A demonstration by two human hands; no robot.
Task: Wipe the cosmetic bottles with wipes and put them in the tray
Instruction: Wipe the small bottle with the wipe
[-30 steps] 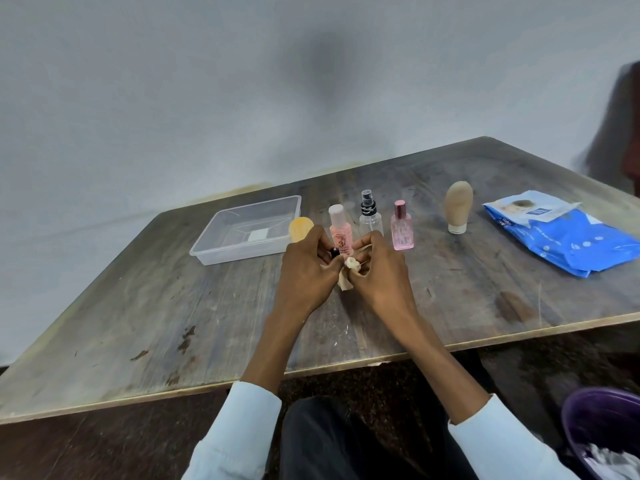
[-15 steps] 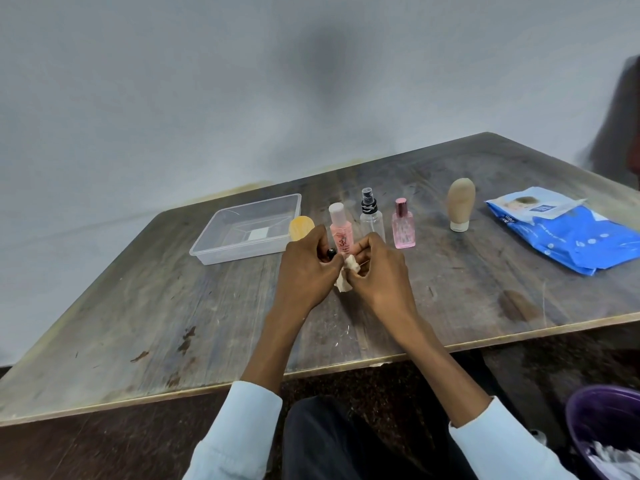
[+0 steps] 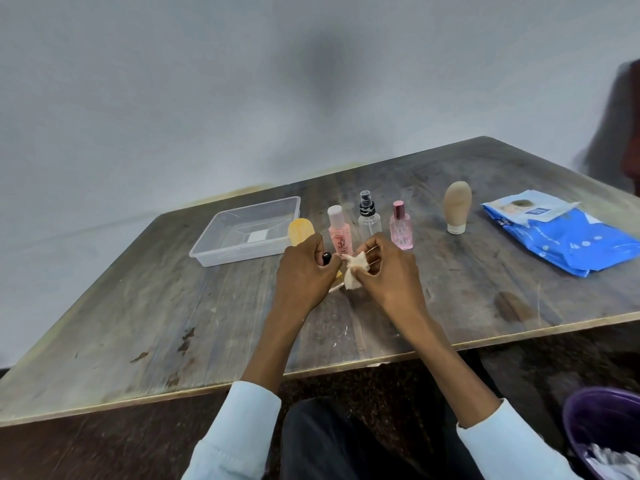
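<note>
At the worn table [image 3: 145,327], mid-frame, his left hand [image 3: 304,275] grips a small bottle [image 3: 326,258] so the right hand [image 3: 388,275], pinching a wipe [image 3: 355,270], can rub it.

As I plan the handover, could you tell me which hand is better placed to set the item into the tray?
Left: the left hand already grips the small item, and the tray lies on its side.

Single view: head-worn wide-angle camera, facing forward and down across the wooden surface [image 3: 173,306] toward the wall; both forearms reach in from the bottom edge, hands close to mid-frame.
</note>
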